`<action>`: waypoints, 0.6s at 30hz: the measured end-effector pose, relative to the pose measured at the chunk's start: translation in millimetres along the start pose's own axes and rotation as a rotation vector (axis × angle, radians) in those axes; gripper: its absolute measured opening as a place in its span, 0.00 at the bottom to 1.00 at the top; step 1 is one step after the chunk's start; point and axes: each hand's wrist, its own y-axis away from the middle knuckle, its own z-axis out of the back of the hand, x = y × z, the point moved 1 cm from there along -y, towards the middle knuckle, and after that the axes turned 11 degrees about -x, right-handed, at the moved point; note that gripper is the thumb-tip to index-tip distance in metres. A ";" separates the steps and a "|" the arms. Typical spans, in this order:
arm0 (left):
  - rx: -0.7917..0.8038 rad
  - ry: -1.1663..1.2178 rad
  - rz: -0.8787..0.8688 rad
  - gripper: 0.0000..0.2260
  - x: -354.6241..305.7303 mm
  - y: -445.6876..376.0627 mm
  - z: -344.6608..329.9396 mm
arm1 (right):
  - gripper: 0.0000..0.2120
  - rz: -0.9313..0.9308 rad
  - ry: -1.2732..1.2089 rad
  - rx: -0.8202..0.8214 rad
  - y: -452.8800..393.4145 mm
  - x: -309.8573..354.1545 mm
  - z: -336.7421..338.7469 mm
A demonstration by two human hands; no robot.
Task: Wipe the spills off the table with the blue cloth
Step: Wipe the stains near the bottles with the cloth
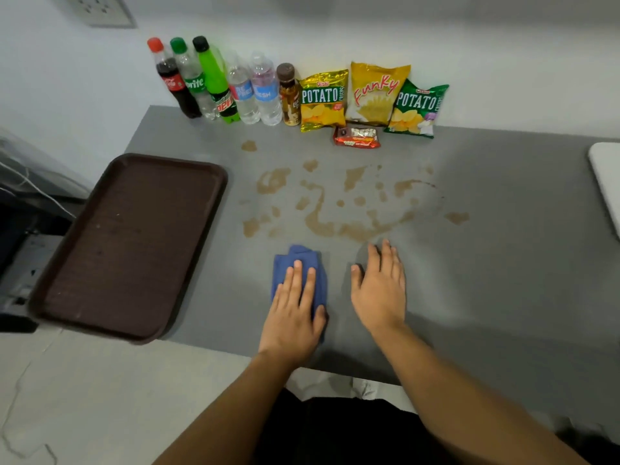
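Observation:
A folded blue cloth lies on the grey table near its front edge. My left hand lies flat on the cloth with straight fingers, covering its near half. My right hand rests flat on the bare table just to the right of the cloth, fingers straight. Brown spills spread in patches and streaks across the table's middle, just beyond both hands.
A dark brown tray overhangs the table's left edge. Several bottles, three snack bags and a small red packet line the back wall. A white object sits at the right edge.

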 end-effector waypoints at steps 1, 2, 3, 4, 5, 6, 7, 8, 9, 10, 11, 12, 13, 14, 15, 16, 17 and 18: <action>-0.005 -0.002 0.030 0.34 12.3 0.6 4.0 | 0.30 -0.015 0.008 0.001 2.4 1.3 -3.0; 0.000 -0.002 0.061 0.35 24.9 -0.4 7.6 | 0.31 -0.026 0.021 0.001 4.6 2.9 -6.6; 0.015 0.002 0.088 0.36 37.5 -3.5 10.8 | 0.33 -0.036 0.038 0.004 6.2 4.6 -10.7; 0.033 0.005 0.104 0.36 50.0 -7.9 13.9 | 0.34 -0.046 0.056 0.011 8.1 6.0 -15.0; 0.039 0.005 0.104 0.37 61.7 -13.6 17.1 | 0.36 -0.055 0.075 0.017 10.2 7.3 -19.5; 0.032 0.000 0.096 0.37 72.5 -20.9 20.6 | 0.36 -0.064 0.099 0.020 11.9 8.6 -23.7; 0.020 -0.003 0.088 0.37 82.2 -29.6 24.0 | 0.37 -0.069 0.130 0.018 13.2 10.0 -26.9; 0.007 -0.005 0.088 0.37 91.1 -39.6 27.0 | 0.37 -0.072 0.160 0.009 14.0 11.2 -28.6; -0.002 -0.006 0.094 0.37 99.4 -50.6 29.5 | 0.36 -0.071 0.178 -0.013 14.1 12.5 -29.4; -0.008 -0.009 0.105 0.37 106.6 -61.0 31.3 | 0.36 -0.064 0.179 -0.046 14.7 12.7 -29.4; -0.012 -0.011 0.116 0.36 113.4 -70.9 32.4 | 0.37 -0.057 0.171 -0.085 15.2 12.4 -29.9; -0.013 -0.013 0.125 0.36 119.7 -80.8 32.6 | 0.37 -0.050 0.165 -0.122 15.6 11.7 -31.3; -0.009 -0.015 0.130 0.35 125.1 -90.4 32.2 | 0.37 -0.047 0.165 -0.144 15.6 10.9 -33.6; -0.001 -0.020 0.128 0.35 129.1 -99.7 31.6 | 0.37 -0.053 0.167 -0.148 15.7 10.3 -36.5; 0.003 -0.031 0.118 0.34 130.6 -108.3 31.1 | 0.37 -0.061 0.167 -0.147 15.7 9.1 -39.3; 0.005 -0.046 0.104 0.33 129.7 -117.0 30.3 | 0.37 -0.066 0.169 -0.149 15.5 7.6 -41.7; 0.007 -0.059 0.094 0.33 127.2 -125.2 29.1 | 0.37 -0.068 0.174 -0.155 15.2 6.2 -43.7; 0.012 -0.069 0.090 0.32 123.7 -133.1 27.8 | 0.37 -0.067 0.182 -0.161 15.0 5.1 -45.2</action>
